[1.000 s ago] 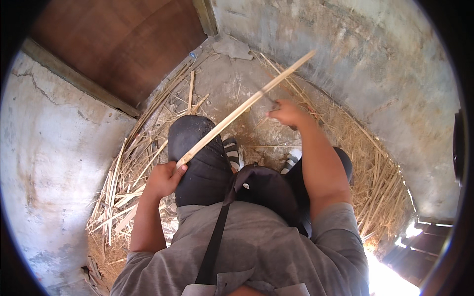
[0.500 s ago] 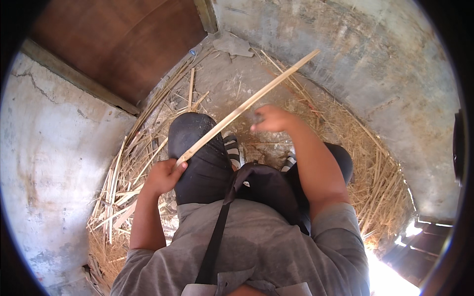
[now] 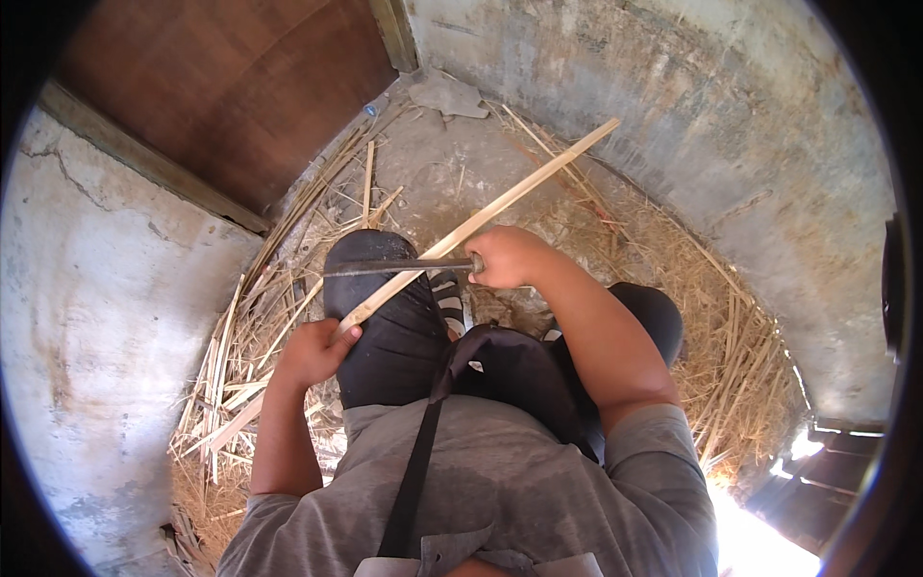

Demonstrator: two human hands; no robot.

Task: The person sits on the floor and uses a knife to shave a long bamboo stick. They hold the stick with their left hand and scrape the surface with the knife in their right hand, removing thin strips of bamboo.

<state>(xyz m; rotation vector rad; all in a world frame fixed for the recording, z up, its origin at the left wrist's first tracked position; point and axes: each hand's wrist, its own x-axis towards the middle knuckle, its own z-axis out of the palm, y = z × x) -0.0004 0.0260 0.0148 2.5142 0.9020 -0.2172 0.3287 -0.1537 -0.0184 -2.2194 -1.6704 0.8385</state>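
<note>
A long, pale bamboo strip (image 3: 519, 195) slants from above my left thigh up toward the far right. My left hand (image 3: 315, 352) is closed on its near end, the thumb lying along it. In my right hand (image 3: 511, 258) is the handle of a long, narrow-bladed knife (image 3: 370, 268). Its dark blade points left and crosses the strip over my left knee (image 3: 361, 245). Whether the edge bites into the bamboo I cannot tell.
Split strips (image 3: 231, 385) and shavings are heaped on the left, with more shavings (image 3: 740, 385) on the right. Worn plaster walls (image 3: 673, 87) curve round me, and a brown panel (image 3: 231, 96) stands at the far left. A black strap (image 3: 415, 471) crosses my shirt.
My right hand has come slightly left and down, and the knife blade now shows flat across the bamboo strip. The strip's far end has dipped a little. My left hand keeps its hold.
</note>
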